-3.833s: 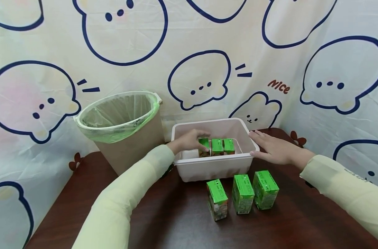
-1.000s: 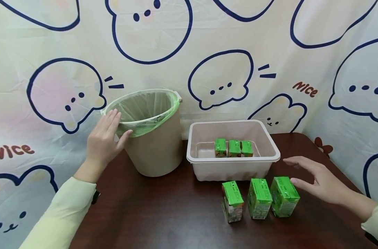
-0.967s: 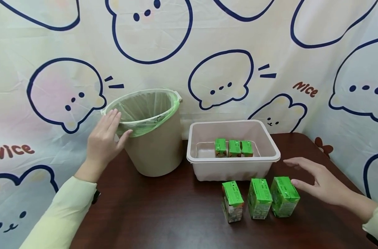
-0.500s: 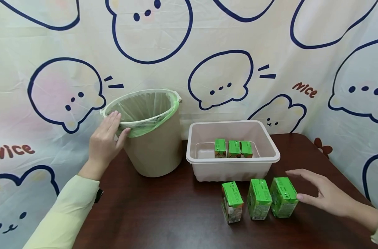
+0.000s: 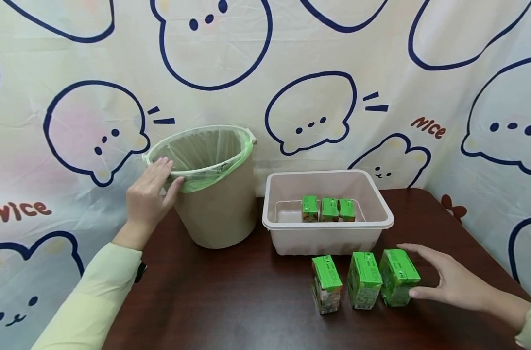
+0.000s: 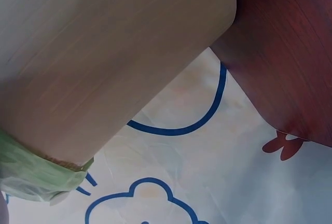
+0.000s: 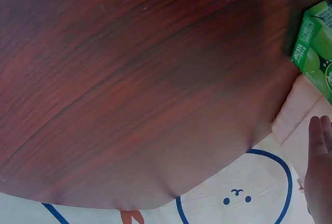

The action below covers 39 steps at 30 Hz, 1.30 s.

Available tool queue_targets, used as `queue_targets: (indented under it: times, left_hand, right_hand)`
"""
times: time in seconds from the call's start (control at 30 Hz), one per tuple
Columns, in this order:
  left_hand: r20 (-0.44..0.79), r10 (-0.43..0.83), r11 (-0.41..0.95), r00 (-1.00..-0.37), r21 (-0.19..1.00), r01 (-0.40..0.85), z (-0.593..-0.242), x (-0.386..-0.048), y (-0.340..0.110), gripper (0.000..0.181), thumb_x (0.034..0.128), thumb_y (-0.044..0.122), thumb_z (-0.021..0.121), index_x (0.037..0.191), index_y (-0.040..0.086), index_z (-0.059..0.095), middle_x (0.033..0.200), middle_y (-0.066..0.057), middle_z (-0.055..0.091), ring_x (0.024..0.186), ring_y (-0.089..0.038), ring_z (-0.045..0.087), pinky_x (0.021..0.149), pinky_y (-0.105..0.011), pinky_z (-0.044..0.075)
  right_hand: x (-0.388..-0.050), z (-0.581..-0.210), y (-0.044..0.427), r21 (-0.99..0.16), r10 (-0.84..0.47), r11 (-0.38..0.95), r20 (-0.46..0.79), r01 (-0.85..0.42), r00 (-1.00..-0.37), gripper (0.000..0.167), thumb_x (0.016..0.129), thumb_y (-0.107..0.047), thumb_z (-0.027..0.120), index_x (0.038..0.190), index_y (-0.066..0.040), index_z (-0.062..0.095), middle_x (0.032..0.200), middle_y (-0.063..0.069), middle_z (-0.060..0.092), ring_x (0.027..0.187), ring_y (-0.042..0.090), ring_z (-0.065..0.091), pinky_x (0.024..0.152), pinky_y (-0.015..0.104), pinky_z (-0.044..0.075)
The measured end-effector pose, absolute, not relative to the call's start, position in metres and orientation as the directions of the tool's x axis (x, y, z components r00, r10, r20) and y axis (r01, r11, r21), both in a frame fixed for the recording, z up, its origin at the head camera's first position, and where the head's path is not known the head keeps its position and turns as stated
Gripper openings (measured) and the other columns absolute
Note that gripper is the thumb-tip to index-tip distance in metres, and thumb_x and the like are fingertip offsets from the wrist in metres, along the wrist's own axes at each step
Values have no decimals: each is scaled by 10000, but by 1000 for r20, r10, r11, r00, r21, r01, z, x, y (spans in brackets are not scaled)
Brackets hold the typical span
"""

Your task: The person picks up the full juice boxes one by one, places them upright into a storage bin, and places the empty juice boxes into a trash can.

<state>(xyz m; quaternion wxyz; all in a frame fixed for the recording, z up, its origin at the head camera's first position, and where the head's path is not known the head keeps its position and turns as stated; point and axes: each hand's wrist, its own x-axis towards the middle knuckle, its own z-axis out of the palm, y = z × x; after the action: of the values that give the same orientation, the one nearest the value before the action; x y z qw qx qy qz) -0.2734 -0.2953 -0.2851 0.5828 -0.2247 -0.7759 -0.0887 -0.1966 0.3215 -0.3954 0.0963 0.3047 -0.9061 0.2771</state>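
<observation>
A dark-red wood-grain counter point(image 5: 213, 306) stands before a cartoon-printed curtain point(image 5: 230, 112). The left hand point(image 5: 149, 194), fingers straight, rests at the lined trash bin point(image 5: 217, 214); the right hand point(image 5: 455, 282), thumb and fingers apart, is beside the rightmost green carton point(image 5: 398, 279), near the tub point(image 5: 326, 240).

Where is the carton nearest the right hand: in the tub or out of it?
Out: the carton stands on the table in front of the tub, outside its wall.

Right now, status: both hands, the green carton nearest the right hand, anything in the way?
Left hand at the bin's rim. Right hand beside the rightmost carton, contact unclear. Carton stands on table; middle carton close on its left.
</observation>
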Motion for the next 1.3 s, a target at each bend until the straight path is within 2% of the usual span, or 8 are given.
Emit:
queue_targets:
  times: [0.17,0.33,0.53,0.83,1.07,1.3]
  left_hand:
    - [947,233,883,-219,-111,457,-285,-275,-294,528,982,421,535,1162,-54,678,1148,-217,653,1054,-385,640,938,-514,478]
    - [948,227,885,-221,-106,454,-285,-275,-294,534,981,435,529,1169,-41,679,1146,-207,657,1044,-379,646,934,-511,481]
    - [948,231,889,-220,-114,445,-286,-275,-294,520,979,420,537,1184,-38,672,1150,-210,653,1045,-380,645,932,-516,481]
    - [948,229,890,-221,-112,443,-286,-275,-295,526,979,429,534,1185,-35,672,1149,-207,654,1043,-377,646,931,-514,482]
    - [951,224,887,-214,-108,450,-287,-276,-295,517,978,422,540,1188,-31,673,1154,-204,654,1047,-375,646,931,-523,480]
    - [951,224,887,-213,-109,449,-287,-276,-295,514,977,422,542,1188,-27,674,1156,-200,655,1050,-371,646,939,-513,478]
  right_hand:
    - [-197,-395,318,-432,-485,685,330,-586,-810,790,728,-357,861,1401,-238,464,1292,-58,565,1139,-7,506,878,142,422]
    - [-199,-397,315,-434,-493,680,325,-591,-807,758,749,-358,847,1392,-242,463,1248,-121,574,1096,26,552,847,227,490]
    - [-200,-397,314,-442,-491,680,318,-585,-811,752,751,-366,843,1384,-223,464,1194,-131,594,1026,46,590,800,291,529]
    - [-201,-390,314,-435,-507,654,355,-619,-786,751,738,-323,860,1375,-223,474,1163,-141,611,1010,46,600,794,259,522]
    - [-200,-374,314,-442,-495,656,360,-612,-791,761,719,-306,876,1366,-219,485,1133,-119,623,963,44,604,747,291,542]
    - [-201,-357,313,-385,-518,628,442,-676,-732,810,669,-233,909,1367,-181,502,1123,-103,626,950,36,595,768,164,482]
